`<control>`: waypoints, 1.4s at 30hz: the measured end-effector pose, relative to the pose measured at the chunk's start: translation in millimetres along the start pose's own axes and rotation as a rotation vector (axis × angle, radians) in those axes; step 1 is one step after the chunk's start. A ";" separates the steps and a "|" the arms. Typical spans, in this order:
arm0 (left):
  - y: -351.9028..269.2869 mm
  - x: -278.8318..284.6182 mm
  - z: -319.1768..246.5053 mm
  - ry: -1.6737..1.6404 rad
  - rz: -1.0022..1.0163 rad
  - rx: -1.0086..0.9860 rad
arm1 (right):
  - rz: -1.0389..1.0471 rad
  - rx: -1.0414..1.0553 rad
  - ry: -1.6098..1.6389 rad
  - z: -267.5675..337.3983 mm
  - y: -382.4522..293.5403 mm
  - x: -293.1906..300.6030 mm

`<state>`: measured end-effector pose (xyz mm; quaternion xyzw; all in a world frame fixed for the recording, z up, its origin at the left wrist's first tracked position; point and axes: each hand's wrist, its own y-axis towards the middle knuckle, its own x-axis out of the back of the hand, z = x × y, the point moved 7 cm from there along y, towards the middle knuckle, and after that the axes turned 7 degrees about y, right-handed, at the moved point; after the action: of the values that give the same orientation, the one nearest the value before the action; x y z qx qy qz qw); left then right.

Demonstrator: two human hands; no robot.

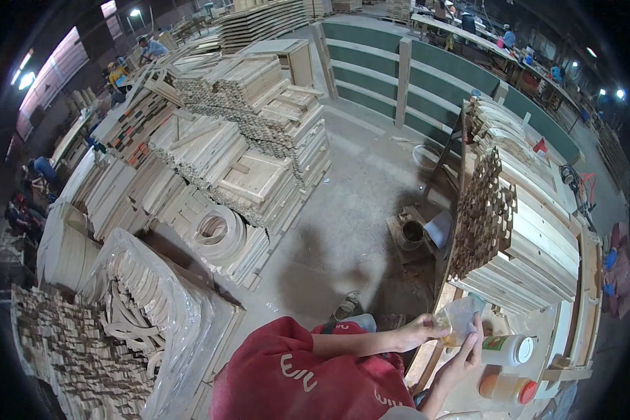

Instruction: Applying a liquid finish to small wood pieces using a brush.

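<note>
Over the near end of a wooden workbench (454,396), my left hand (419,332) pinches one side of a small clear plastic bag (455,321). The bag has something yellowish in its lower part. My right hand (464,354) grips its other side between thumb and fingers. Just beyond my right hand lie a white plastic bottle with a green label (506,350) and a jar with a red lid and amber contents (508,388). Farther along the bench, a stack of planed wooden slats (530,252) rises close to the bag.
A tin can (412,234) stands on a low stand beside the bench. Across the concrete aisle are high stacks of wooden slats (273,126), wooden rings (219,233) and a plastic-wrapped pallet of curved parts (181,299). A green slatted barrier (367,73) stands ahead. People work far off.
</note>
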<state>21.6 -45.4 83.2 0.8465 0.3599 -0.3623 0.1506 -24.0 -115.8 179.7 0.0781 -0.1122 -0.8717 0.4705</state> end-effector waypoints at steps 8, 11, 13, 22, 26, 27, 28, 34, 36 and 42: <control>11.2 6.5 9.0 -0.015 -0.020 0.057 | -0.094 -0.024 -0.018 -4.9 9.8 11.1; 17.2 -1.1 -2.4 -0.021 -0.034 -0.007 | -0.021 0.012 -0.067 -0.1 15.0 8.7; 25.5 -6.6 1.6 -0.025 0.029 -0.001 | 0.000 0.018 -0.075 4.6 18.3 10.1; 48.2 -17.7 -21.9 -0.083 -0.117 -0.073 | 0.088 -0.050 -0.162 -22.7 14.7 25.6; 49.4 -19.3 -15.6 0.026 -0.101 -0.127 | 0.101 -0.134 -0.003 -51.9 6.4 20.0; 49.3 -20.4 -12.6 0.025 -0.093 -0.117 | 0.088 -0.136 -0.006 -56.6 6.0 19.7; 49.0 -21.4 -13.0 0.077 -0.103 -0.154 | 0.082 -0.159 0.085 -61.3 5.9 19.1; 50.4 -26.3 -9.2 0.234 -0.011 -0.201 | 0.012 -0.301 0.530 -68.1 3.1 16.8; 49.8 -35.4 -12.2 0.269 0.002 -0.236 | -0.024 -0.323 0.611 -72.6 1.1 17.6; 49.0 -43.2 -7.7 0.264 0.018 -0.248 | -0.157 -0.472 0.870 -86.2 -3.9 18.7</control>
<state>40.0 -97.1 119.4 0.8649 0.4108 -0.1994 0.2083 -16.5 -139.9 95.1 0.3341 0.3009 -0.7928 0.4115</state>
